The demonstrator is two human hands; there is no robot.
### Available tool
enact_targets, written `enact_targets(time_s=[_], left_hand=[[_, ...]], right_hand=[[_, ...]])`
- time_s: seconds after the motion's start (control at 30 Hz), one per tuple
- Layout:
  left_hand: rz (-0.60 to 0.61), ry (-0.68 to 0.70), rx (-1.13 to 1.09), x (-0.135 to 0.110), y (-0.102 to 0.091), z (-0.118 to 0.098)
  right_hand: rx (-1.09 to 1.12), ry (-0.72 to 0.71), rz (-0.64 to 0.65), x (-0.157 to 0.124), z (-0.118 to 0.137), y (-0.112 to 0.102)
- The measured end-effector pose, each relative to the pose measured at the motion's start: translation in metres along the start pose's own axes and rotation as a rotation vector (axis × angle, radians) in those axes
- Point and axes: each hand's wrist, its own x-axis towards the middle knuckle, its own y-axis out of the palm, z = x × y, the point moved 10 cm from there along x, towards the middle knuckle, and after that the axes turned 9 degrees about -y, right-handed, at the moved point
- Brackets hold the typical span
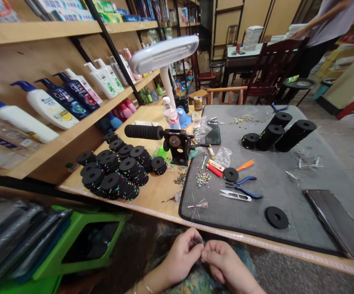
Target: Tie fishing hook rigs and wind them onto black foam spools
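Over my lap, just below the table's front edge, my left hand (181,255) and my right hand (222,257) meet at the fingertips. Both are closed in a pinch; whatever lies between the fingers is too small to make out. Nearest on the grey mat (269,179) are a small bundle of thin clear strands (198,205), silver thread snips (236,195), blue-handled pliers (246,187) and a black foam disc (276,217). A second foam disc (230,174) lies beside a red lighter (214,170) and a heap of coloured beads (202,179).
Stacks of black foam discs (111,179) cover the table's left side. A black winding device (178,147) and white lamp (164,53) stand behind. Black foam rolls (296,134) and a dark phone-like slab (339,220) are right. Shelves hold bottles (51,106); a person (330,24) stands far right.
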Motion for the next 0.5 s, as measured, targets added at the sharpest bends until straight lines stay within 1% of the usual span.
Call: enact_targets(time_s=[0.17,0.37,0.5], left_hand=[[-0.012,0.011,0.04,-0.0018,-0.0006,-0.0027],[-0.014,0.017,0.055,-0.0015,-0.0001,0.0006],[-0.028,0.041,0.077,-0.0017,-0.0013,-0.002]], right_hand=[[0.013,-0.004,-0.005,-0.0007,-0.0001,0.0],[0.033,-0.003,-0.007,-0.0014,0.0011,0.0003],[0.056,0.012,0.015,-0.0009,-0.0006,0.0019]])
